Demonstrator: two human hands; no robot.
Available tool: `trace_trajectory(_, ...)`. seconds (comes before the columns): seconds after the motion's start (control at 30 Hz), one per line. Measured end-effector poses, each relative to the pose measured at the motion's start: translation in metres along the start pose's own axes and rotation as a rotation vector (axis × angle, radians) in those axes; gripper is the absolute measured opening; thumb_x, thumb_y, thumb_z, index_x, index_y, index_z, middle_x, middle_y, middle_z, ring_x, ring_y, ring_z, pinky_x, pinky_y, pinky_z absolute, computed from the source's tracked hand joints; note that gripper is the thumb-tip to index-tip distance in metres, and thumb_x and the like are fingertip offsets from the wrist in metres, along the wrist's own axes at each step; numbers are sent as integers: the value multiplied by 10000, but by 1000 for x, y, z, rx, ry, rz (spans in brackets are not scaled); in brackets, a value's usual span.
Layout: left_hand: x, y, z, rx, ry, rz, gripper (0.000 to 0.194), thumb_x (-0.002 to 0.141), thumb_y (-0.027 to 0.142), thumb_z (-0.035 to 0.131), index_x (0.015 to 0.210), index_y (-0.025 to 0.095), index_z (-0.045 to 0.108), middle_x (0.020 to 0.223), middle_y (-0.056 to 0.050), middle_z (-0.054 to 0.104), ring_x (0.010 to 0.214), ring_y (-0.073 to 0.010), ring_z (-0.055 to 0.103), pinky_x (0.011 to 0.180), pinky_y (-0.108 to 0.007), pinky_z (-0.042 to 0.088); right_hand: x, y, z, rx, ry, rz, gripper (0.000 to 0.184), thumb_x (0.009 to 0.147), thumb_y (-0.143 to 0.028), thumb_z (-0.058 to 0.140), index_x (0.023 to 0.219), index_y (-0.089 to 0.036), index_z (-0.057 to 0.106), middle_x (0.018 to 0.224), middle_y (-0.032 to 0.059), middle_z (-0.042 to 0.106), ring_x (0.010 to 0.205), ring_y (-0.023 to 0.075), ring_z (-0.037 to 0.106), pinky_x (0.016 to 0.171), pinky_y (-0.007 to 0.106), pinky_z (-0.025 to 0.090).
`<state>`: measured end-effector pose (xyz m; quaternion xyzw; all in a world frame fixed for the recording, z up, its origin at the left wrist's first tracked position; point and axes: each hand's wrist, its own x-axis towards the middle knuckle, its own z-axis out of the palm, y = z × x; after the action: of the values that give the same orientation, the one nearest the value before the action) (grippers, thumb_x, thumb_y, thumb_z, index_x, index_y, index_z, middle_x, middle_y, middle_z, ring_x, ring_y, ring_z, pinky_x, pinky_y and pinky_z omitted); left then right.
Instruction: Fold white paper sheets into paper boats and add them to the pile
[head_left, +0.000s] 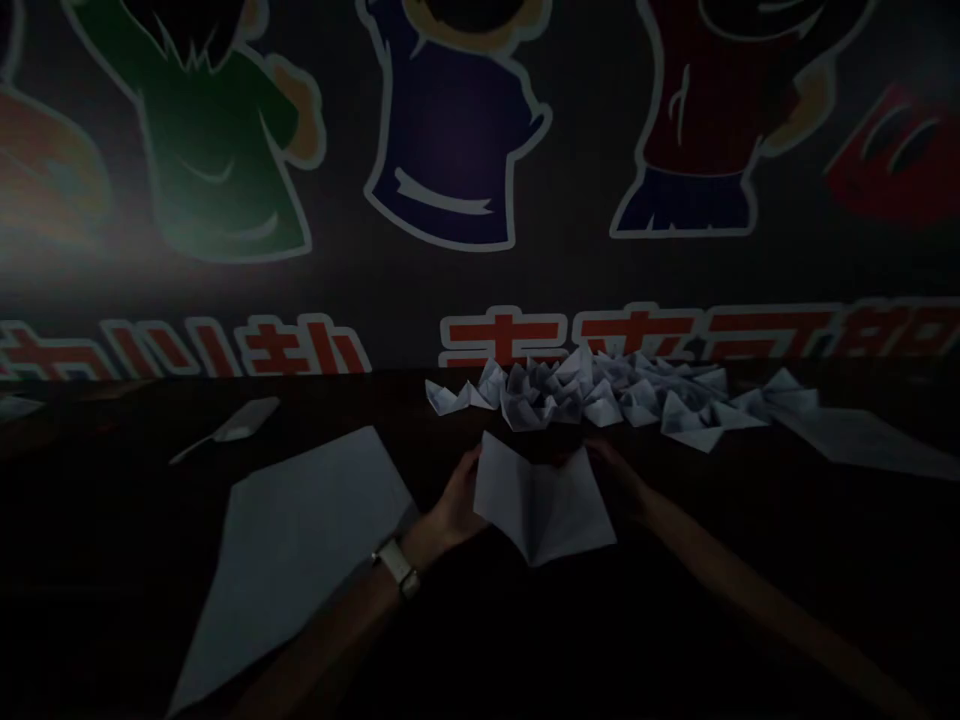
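Nearest of all, the person's forearms reach in from the lower edge of the view and meet at the middle of a dark tabletop [112, 520]. A pale wristwatch [396, 566] sits on the left wrist. The left hand [454, 497] and the right hand [616, 477] hold a folded white paper sheet [541, 503] between them, just above the tabletop. Each grip is narrow and closed on a side of the sheet, with the fingers partly hidden behind the paper. The sheet has a central crease running down to a point on the near side.

To the left of the hands lies a large sheet of white paper [292, 560], flat and angled, well apart from the left hand. Farther left is a slim pale object [240, 420], too dim to identify. A small scrap of paper [19, 405] sits at the far left edge.

Just beyond the hands, a heap of folded paper boats [577, 395] spreads along the far side of the tabletop, nearly touching the top of the held sheet. Another flat paper sheet [862, 443] lies to its right. Behind everything rises a wall mural [450, 150] of cartoon figures above large red lettering.
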<state>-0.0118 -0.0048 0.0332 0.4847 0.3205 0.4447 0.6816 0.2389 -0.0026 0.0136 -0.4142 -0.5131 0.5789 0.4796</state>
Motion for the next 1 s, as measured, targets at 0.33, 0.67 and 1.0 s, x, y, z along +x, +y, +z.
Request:
trace_trajectory(0.33, 9, -23, -11, 582, 3, 273, 743, 676, 249, 605, 1347, 159, 299, 1389, -140, 361, 1248, -289, 355, 998, -436, 303, 8, 19, -21, -587, 200, -153, 545, 498, -272, 747, 1020, -167, 630, 1002, 87, 655, 926, 278, 589, 805, 410, 441)
trace_trajectory(0.67, -17, -28, 11, 1530, -408, 605, 383, 884, 266, 399, 1261, 223, 450, 1287, -33, 500, 1169, -190, 455, 999, -349, 346, 4, 26, -6, -977, 203, -340, 251, 734, -284, 570, 931, -176, 680, 934, 76, 702, 894, 259, 638, 820, 383, 465)
trace_trajectory(1.0, -9, -46, 5, 1703, -212, 641, 471, 862, 419, 443, 1260, 168, 421, 1274, -90, 496, 1170, -244, 439, 1011, -408, 306, -6, 34, 24, -959, 24, -534, 436, 841, -137, 386, 1264, -190, 477, 1233, 63, 565, 1118, 192, 536, 966, 392, 413)
